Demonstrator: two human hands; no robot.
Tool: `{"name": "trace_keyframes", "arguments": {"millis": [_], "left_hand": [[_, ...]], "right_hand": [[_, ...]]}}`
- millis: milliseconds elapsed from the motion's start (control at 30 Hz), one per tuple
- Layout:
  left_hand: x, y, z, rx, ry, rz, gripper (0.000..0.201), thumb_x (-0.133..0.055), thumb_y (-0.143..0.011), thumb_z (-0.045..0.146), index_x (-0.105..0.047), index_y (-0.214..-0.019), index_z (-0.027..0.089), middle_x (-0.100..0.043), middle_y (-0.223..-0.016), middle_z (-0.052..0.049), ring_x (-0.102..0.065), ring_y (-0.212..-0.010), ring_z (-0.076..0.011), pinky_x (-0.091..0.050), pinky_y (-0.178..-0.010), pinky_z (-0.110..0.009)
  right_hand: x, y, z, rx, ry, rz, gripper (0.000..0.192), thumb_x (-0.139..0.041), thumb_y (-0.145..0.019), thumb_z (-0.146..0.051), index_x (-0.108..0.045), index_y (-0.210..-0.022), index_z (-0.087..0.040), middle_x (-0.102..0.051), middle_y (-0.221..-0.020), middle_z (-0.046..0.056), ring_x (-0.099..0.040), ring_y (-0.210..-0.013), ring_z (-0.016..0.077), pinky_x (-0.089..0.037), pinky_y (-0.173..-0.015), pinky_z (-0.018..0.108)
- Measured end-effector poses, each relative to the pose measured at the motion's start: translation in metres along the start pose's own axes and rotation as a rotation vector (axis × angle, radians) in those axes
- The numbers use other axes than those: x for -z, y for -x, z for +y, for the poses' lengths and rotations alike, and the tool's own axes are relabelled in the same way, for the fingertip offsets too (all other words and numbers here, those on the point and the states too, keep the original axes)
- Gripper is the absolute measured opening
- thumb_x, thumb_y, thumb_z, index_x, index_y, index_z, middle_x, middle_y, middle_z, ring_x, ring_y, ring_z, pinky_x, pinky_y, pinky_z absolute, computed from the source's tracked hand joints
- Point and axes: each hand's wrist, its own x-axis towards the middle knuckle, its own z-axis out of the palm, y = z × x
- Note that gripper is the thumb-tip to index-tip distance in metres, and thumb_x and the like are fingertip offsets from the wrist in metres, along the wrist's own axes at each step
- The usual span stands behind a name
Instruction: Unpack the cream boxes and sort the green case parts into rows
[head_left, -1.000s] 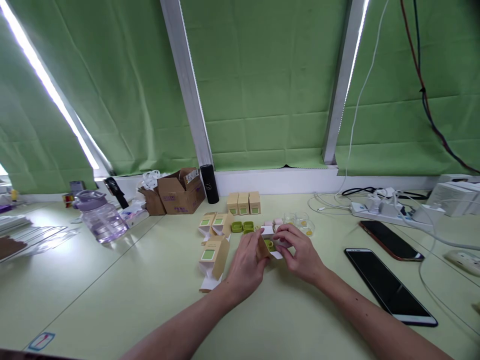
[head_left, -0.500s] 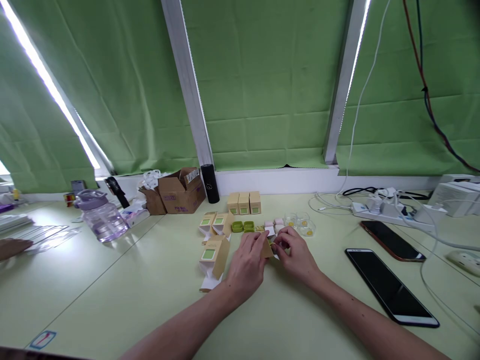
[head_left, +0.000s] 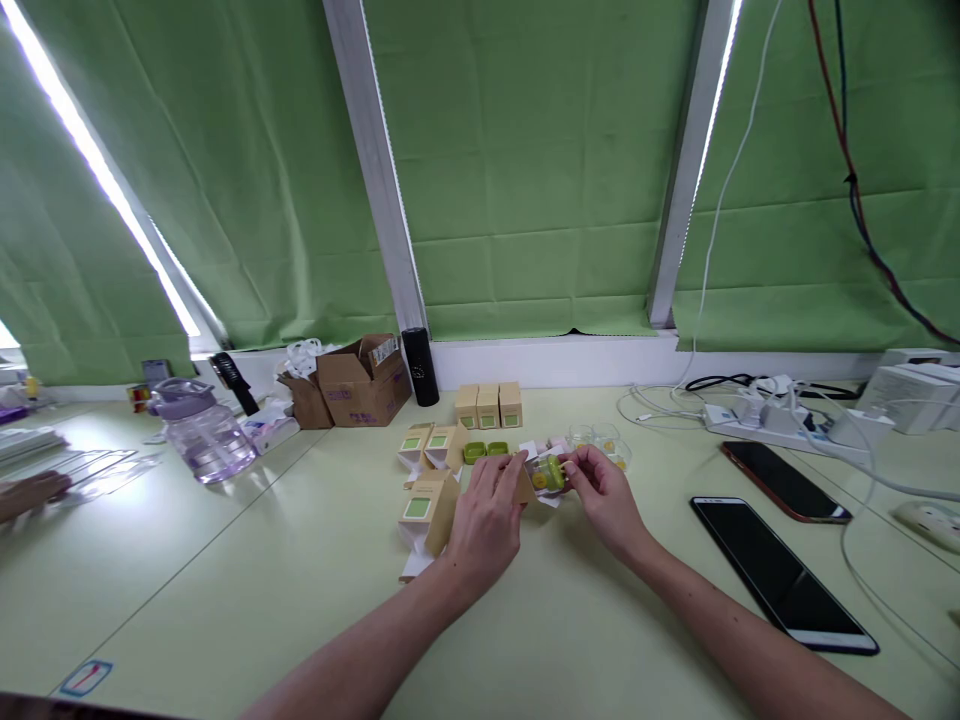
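Note:
My left hand (head_left: 487,515) is closed around a small kraft cardboard box (head_left: 526,488) lying on its side, partly hidden by the fingers. At the box's open right end shows a small clear jar with a green lid (head_left: 549,473) and something yellow inside. My right hand (head_left: 604,500) pinches a thin loop on that lid. Left of my hands, several kraft boxes with green windows stand with flaps open, the nearest box (head_left: 429,512) beside my left wrist. Beyond my fingers sit two green square lids (head_left: 475,453), pale pink-white pieces (head_left: 556,443) and several clear cups (head_left: 604,436).
Three upright kraft boxes (head_left: 487,405) stand at the back. A carton (head_left: 366,385), black cylinder (head_left: 421,368) and purple-lidded jug (head_left: 201,435) are to the left. Two phones (head_left: 780,570), cables and a power strip (head_left: 787,432) occupy the right. Another person's hand (head_left: 34,494) is far left.
My right hand has moved slightly right and up, and the green-lidded jar now shows outside the box end. My left hand has shifted a little left. The other person's hand at far left has moved.

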Motion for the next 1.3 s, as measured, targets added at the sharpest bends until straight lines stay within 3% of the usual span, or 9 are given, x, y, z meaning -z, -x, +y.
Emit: {"name": "trace_keyframes", "arguments": {"millis": [167, 300, 467, 733, 933, 1167, 1300], "left_hand": [[0.002, -0.002, 0.0, 0.055, 0.017, 0.044, 0.076, -0.058, -0.087, 0.007, -0.036, -0.156, 0.031, -0.058, -0.133, -0.012, -0.053, -0.128, -0.0329, -0.055, -0.097, -0.047], [0.004, -0.004, -0.002, 0.135, 0.078, 0.094, 0.072, -0.059, -0.089, 0.01, -0.038, -0.155, 0.032, -0.058, -0.133, -0.011, -0.053, -0.128, -0.0317, -0.051, -0.103, -0.05], [0.001, -0.005, -0.009, 0.221, 0.238, 0.163, 0.069, -0.059, -0.092, 0.015, -0.037, -0.156, 0.032, -0.053, -0.142, -0.01, -0.051, -0.133, -0.03, -0.046, -0.111, -0.053], [-0.005, -0.011, -0.009, 0.461, 0.766, 0.187, 0.065, -0.069, -0.091, 0.031, -0.038, -0.148, 0.03, -0.059, -0.137, -0.011, -0.061, -0.125, -0.0266, -0.057, -0.099, -0.045], [-0.004, -0.016, -0.01, 0.573, 1.148, 0.151, 0.06, -0.079, -0.084, 0.047, -0.048, -0.129, 0.022, -0.07, -0.125, -0.013, -0.066, -0.122, -0.0279, -0.051, -0.108, -0.049], [-0.002, -0.016, -0.004, 0.653, 1.495, 0.082, 0.046, -0.078, -0.087, 0.04, -0.061, -0.123, 0.019, -0.068, -0.133, -0.013, -0.067, -0.119, -0.0275, -0.053, -0.107, -0.051], [0.0, -0.015, -0.003, 0.672, 1.581, 0.035, 0.03, -0.071, -0.091, 0.033, -0.067, -0.116, 0.015, -0.072, -0.12, -0.012, -0.071, -0.102, -0.0251, -0.058, -0.101, -0.054]], "right_hand": [[0.006, -0.006, 0.002, -0.044, -0.09, 0.105, 0.04, -0.066, -0.087, -0.062, -0.056, -0.085, -0.024, -0.07, -0.085, 0.004, -0.063, -0.074, 0.0209, -0.057, -0.064, 0.034], [0.015, -0.012, 0.005, -0.051, -0.101, 0.183, 0.044, -0.071, -0.082, -0.064, -0.058, -0.083, -0.023, -0.07, -0.082, 0.004, -0.06, -0.069, 0.0187, -0.051, -0.059, 0.03], [0.024, -0.017, 0.012, -0.034, -0.086, 0.223, 0.044, -0.073, -0.08, -0.064, -0.059, -0.082, -0.022, -0.07, -0.082, 0.005, -0.062, -0.075, 0.0202, -0.049, -0.066, 0.031], [0.025, -0.017, 0.024, -0.071, 0.099, 0.132, 0.048, -0.065, -0.083, -0.07, -0.06, -0.083, -0.022, -0.073, -0.09, 0.007, -0.063, -0.077, 0.022, -0.05, -0.068, 0.033], [0.021, -0.013, 0.022, -0.021, 0.251, 0.09, 0.038, -0.061, -0.088, -0.059, -0.061, -0.079, -0.022, -0.069, -0.078, 0.004, -0.06, -0.072, 0.0207, -0.046, -0.066, 0.032], [0.018, -0.01, 0.023, -0.052, 0.346, -0.001, 0.025, -0.057, -0.091, -0.045, -0.062, -0.081, -0.022, -0.067, -0.077, 0.001, -0.058, -0.067, 0.0192, -0.042, -0.063, 0.03], [0.018, -0.009, 0.024, -0.082, 0.389, -0.049, 0.024, -0.055, -0.092, -0.045, -0.062, -0.085, -0.023, -0.068, -0.08, 0.001, -0.059, -0.068, 0.02, -0.042, -0.064, 0.031]]}}
